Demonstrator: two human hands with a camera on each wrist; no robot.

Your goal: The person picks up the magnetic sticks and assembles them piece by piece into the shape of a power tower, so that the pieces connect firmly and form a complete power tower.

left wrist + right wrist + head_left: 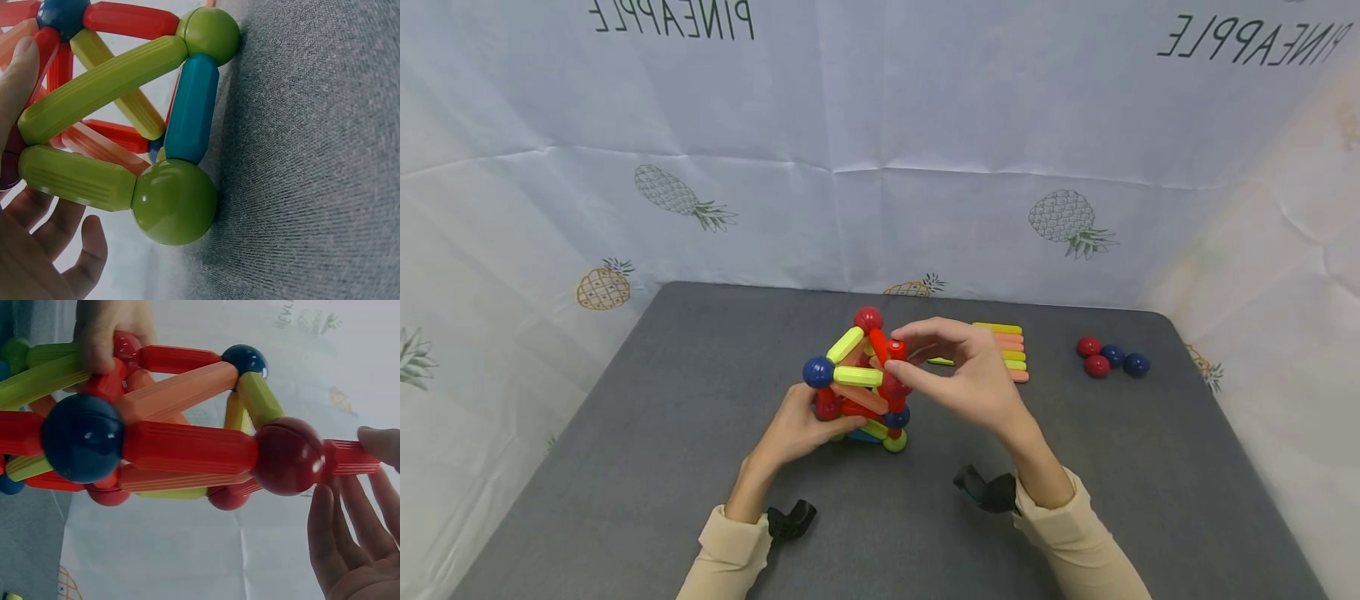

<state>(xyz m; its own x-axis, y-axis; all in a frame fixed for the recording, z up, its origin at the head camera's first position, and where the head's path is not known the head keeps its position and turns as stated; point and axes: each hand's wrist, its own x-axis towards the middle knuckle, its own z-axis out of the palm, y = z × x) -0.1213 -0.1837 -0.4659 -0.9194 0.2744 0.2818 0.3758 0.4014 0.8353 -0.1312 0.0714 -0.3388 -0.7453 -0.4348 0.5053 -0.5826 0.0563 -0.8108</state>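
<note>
In the head view, mirrored "PINEAPPLE" shows 2 times on the far cloth point(850, 100), and the left hand point(801, 425) grips a colourful ball-and-rod structure point(859, 377) mid-table, well apart from the left and right table point(700, 375) edges. In the left wrist view, a blue rod point(192, 109) joins 2 glossy green balls point(175, 201); in the right wrist view, the right hand point(362, 550) pinches a ribbed red rod point(351, 457).

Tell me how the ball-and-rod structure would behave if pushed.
The structure might stay fairly stiff, being braced in triangles. A shove could tip it, as round green balls sit at its base. The top red rod might detach, seemingly joined at one end only.
</note>
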